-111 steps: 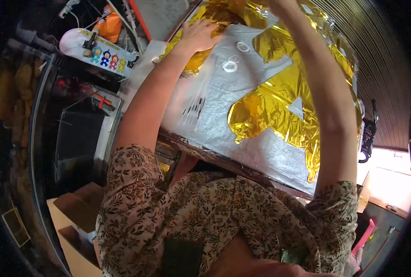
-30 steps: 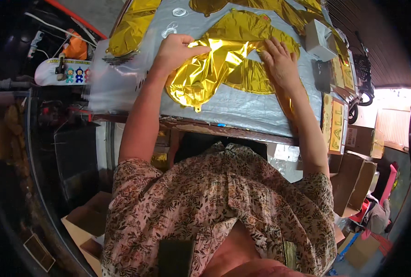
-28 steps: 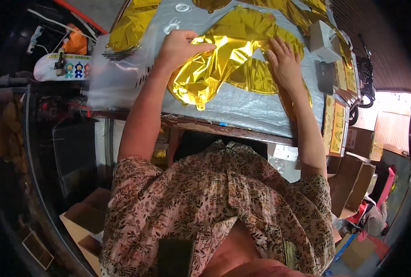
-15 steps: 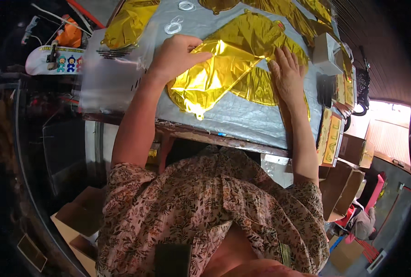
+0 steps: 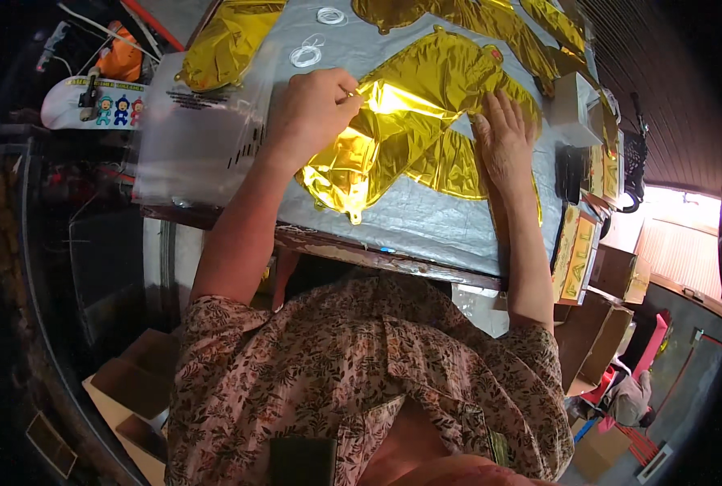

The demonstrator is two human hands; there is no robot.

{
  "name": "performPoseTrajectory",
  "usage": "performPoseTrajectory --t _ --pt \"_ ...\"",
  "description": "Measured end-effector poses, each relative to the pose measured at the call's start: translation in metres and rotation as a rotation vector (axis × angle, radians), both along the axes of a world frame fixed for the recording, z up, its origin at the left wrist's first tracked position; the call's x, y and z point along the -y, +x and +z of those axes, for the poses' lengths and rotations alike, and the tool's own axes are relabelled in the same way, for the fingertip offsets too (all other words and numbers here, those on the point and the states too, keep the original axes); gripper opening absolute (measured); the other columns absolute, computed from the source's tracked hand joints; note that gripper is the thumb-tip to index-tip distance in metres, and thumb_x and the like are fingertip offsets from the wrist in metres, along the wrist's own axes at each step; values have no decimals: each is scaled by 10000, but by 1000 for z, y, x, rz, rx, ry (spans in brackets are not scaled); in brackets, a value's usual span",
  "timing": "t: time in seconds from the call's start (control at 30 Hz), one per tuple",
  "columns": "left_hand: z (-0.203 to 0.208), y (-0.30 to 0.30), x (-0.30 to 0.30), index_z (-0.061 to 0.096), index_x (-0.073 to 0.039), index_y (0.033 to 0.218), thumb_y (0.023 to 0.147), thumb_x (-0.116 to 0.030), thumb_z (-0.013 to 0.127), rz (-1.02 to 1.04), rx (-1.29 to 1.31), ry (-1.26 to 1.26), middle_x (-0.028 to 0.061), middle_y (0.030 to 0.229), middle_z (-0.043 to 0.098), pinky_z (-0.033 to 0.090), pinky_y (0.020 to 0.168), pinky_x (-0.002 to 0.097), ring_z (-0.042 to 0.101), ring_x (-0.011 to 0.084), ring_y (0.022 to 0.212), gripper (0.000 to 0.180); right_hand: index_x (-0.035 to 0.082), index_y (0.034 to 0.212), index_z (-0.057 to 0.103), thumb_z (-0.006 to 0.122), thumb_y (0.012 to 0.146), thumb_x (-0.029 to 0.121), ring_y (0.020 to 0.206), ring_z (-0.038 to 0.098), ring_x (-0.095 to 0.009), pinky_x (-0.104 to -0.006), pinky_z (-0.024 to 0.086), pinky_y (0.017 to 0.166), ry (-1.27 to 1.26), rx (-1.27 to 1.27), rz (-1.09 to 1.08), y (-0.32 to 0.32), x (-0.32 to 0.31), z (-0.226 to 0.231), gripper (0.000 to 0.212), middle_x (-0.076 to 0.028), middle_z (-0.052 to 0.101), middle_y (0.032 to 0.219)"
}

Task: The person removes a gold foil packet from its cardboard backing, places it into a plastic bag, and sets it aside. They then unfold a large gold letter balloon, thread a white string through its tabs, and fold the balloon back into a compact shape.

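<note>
A flat, shiny gold foil balloon [image 5: 341, 166] lies creased across the grey-covered table in front of me. My left hand [image 5: 316, 105] pinches its left edge between thumb and bent fingers. Flat over the balloon's right part rests my right hand [image 5: 504, 138], its fingers stretched out and pointing away from me. A small tab hangs at the balloon's near corner, close to the table edge. Part of the foil is hidden under the right hand and forearm.
More gold foil balloons [image 5: 230, 44] lie at the far left and far right. Two white coils of ribbon or string [image 5: 305, 55] sit beyond my left hand. Clear plastic bags [image 5: 191, 154] cover the table's left end. A white box [image 5: 573, 109] stands at right.
My left hand's fingers have drawn together into a pinch, and the foil beside them has shifted and creased. My right hand stays almost where it was.
</note>
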State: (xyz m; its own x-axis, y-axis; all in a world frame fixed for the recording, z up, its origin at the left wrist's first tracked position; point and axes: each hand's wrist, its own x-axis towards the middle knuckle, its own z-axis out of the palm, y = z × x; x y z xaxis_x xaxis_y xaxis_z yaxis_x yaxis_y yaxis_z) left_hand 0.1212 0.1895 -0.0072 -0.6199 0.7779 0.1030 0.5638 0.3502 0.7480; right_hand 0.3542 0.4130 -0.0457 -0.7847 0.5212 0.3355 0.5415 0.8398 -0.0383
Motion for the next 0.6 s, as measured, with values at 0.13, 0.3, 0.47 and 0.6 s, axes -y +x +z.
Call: performPoseTrajectory --t 0.13,0.3,0.47,0.6 --pt "5 1 -2 711 -24 1017 870 -215 714 -6 -4 -31 164 878 742 567 706 398 729 325 805 241 99 1421 531 524 1025 351 1417 396 -357 -561 213 1172 -17 -18 2 -1 -2 -1 469 -133 480 1510" --pt "-7 -1 -3 709 -38 1029 852 -200 750 20 -112 -37 132 829 741 546 684 369 724 274 748 243 97 1444 502 516 1029 356 1433 370 -366 -564 218 1170 -56 -2 -5 -3 -1 2 489 -137 444 1538" --pt "-5 1 -2 711 -28 1020 847 -211 759 16 -137 -79 142 845 741 549 695 382 728 288 781 257 89 1449 491 507 1033 352 1440 356 -366 -549 225 1172 -78 -24 17 -3 -2 -1 493 -150 434 1541" --pt "3 1 2 702 -35 1077 832 -227 773 16 -58 -73 143 879 747 549 698 378 728 278 778 319 77 1451 485 498 1037 348 1437 358 -364 -532 234 1171 -93 -27 30 -4 -3 -1 495 -156 442 1532"
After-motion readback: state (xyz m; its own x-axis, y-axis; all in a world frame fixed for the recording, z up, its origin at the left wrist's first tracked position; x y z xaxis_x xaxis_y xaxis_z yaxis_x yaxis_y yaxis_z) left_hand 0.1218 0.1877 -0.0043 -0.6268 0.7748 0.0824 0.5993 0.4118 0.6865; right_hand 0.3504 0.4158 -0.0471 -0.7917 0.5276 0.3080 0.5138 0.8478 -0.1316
